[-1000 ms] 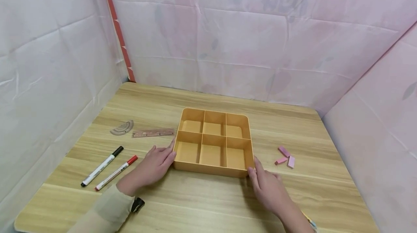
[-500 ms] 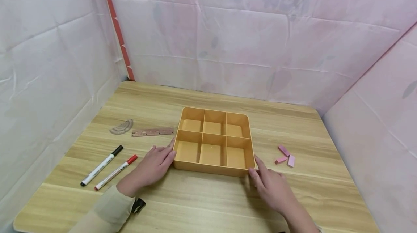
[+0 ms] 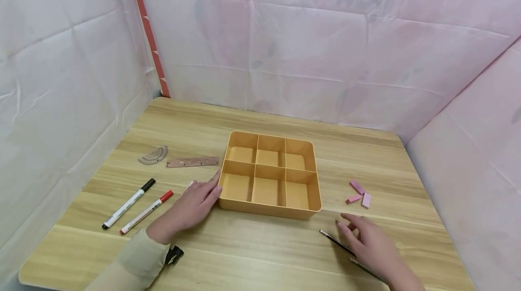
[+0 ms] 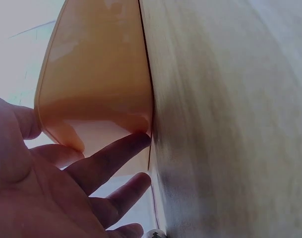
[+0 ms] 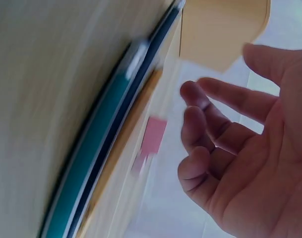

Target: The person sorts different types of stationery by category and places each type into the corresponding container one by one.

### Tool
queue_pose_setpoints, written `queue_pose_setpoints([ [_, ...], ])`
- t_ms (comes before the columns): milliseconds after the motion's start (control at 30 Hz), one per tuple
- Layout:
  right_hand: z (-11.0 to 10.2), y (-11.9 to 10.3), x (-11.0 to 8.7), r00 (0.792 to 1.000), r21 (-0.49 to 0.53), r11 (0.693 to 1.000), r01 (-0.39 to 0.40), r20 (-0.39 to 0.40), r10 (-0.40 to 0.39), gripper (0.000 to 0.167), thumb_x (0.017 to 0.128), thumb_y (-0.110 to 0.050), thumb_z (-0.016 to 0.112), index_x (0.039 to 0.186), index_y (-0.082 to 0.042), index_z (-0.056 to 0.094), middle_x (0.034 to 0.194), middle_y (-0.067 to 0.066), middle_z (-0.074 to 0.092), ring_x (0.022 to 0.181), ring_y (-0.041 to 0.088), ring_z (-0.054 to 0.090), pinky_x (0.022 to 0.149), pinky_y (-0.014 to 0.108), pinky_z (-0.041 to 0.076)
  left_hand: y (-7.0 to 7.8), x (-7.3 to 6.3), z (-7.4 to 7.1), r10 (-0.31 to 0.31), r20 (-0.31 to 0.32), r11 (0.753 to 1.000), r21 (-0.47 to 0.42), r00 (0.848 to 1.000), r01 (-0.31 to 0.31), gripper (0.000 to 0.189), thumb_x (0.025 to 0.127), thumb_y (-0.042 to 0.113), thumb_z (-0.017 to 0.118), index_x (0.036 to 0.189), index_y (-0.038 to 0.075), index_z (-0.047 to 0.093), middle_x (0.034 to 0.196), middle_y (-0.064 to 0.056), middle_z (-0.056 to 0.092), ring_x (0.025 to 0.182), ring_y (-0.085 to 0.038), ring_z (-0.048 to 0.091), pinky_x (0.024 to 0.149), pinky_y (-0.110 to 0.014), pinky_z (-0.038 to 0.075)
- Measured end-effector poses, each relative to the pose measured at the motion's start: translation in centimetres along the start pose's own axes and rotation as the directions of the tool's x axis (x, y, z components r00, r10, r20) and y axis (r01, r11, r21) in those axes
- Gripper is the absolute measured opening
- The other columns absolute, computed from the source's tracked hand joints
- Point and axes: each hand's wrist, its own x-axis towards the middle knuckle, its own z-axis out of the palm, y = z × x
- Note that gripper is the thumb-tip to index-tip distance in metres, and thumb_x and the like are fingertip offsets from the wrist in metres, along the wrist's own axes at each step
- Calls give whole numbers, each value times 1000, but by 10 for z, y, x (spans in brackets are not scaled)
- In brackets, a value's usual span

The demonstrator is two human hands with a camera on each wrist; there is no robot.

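Observation:
An orange-yellow organizer box with several compartments stands on the table. My left hand rests against its left side; the left wrist view shows the fingertips touching the wall near a rounded corner. My right hand is apart from the box, above some pencils, with loosely bent fingers that hold nothing. A dark pencil and a green pencil lie partly hidden under that hand. The right wrist view shows a teal pencil, a dark blue one and a yellow-orange pencil, blurred.
Three pink erasers lie right of the box. On the left are a black-capped marker, a red-capped marker, a clear protractor and a pinkish ruler. Fabric walls surround the table's back and sides.
My right hand has let go of the box's front right corner and moved right and toward me, over the pencils, which now show. My left hand stays at the box.

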Motion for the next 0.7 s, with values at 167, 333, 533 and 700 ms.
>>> queue_pose_setpoints([
  [167, -5, 26, -14, 999, -39, 999, -30, 23, 31, 32, 98, -25, 73, 121, -3, 74, 93, -2, 67, 68, -4, 53, 60, 24, 48, 2, 3, -1, 2, -3, 1000, 3, 1000, -2, 60, 113, 45, 34, 164, 14, 27, 156, -17, 50, 140, -39, 52, 124, -69, 17],
  [333, -6, 47, -27, 990, -73, 993, -88, 107, 96, 25, 94, -21, 77, 116, -9, 77, 92, -2, 65, 76, -3, 58, 68, 25, 52, 4, 3, -3, -21, 18, 1000, 9, 1000, 21, 60, 113, 47, 33, 165, 15, 27, 158, -15, 49, 142, -39, 51, 124, -69, 13],
  [533, -5, 70, -33, 953, -70, 975, -211, 206, 222, 31, 96, -23, 74, 121, -4, 75, 92, -3, 64, 70, -2, 49, 62, 22, 45, 4, 0, -4, -36, 25, 999, 17, 999, 35, 60, 113, 46, 33, 165, 15, 27, 157, -15, 50, 141, -39, 52, 125, -69, 12],
  [700, -9, 95, -41, 931, -90, 958, -273, 226, 287, 35, 97, -27, 72, 120, 0, 74, 95, -4, 70, 68, -2, 52, 61, 22, 47, 3, -1, -3, -29, 24, 1000, 10, 999, 28, 60, 113, 46, 33, 165, 15, 27, 156, -15, 50, 140, -39, 53, 124, -69, 12],
])
